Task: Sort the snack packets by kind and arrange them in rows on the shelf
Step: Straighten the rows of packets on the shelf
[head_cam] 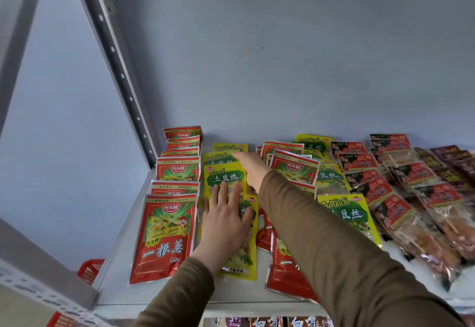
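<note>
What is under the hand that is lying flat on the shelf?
The left hand presses flat on yellow packets that overlap in a row. Their green labels and clear bottoms show around it. The print under the palm is hidden, and whether anything lies beneath those packets cannot be seen.

My olive-brown sleeves [334, 236] cross glossy red foil packets [164, 234] printed with green stalks, yellow packets [226, 175] bearing green patches, dark red-and-black packets [380, 193], on a pale grey shelf [123, 270].
</note>
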Tool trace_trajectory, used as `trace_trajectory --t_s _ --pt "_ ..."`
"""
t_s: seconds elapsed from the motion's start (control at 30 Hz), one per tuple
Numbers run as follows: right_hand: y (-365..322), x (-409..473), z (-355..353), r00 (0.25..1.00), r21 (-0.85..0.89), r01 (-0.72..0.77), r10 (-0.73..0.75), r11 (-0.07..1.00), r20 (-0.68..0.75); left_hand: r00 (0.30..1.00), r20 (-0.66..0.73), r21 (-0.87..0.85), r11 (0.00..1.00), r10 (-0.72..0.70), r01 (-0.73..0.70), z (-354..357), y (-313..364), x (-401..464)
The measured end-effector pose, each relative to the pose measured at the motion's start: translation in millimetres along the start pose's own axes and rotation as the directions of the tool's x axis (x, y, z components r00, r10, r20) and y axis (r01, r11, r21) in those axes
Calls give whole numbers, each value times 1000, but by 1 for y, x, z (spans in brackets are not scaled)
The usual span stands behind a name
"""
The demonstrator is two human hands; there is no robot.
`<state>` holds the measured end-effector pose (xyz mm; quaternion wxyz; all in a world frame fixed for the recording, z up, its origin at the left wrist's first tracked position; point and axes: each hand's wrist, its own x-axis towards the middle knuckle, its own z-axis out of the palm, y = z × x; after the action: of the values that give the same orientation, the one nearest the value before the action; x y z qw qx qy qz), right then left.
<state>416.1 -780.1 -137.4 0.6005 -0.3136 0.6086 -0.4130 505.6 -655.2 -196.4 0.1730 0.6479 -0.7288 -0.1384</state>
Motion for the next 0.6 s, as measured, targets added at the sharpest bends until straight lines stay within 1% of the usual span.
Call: trace_trajectory --t_s 0.13,0.23,0.37,0.5,0.6 --pt "2 12 5 1000 -20 18 -18 1000 -1 1000 11 -6 1000 29 -29 -1 -3 -1" --pt "4 25 10 993 -60 107 -109 992 -34 1000 10 6 1000 30 -30 -3 -4 3" --pt "7 46 7 981 -71 160 -167 985 -101 1000 14 45 999 -2 1 -4 -6 12" --pt "3 49 3 994 -37 97 -98 995 -40 999 30 39 999 -18 17 -7 -4 17" --pt "-6 21 0 998 -31 43 -44 999 -34 1000 -12 45 999 2 -1 -12 -3 12"
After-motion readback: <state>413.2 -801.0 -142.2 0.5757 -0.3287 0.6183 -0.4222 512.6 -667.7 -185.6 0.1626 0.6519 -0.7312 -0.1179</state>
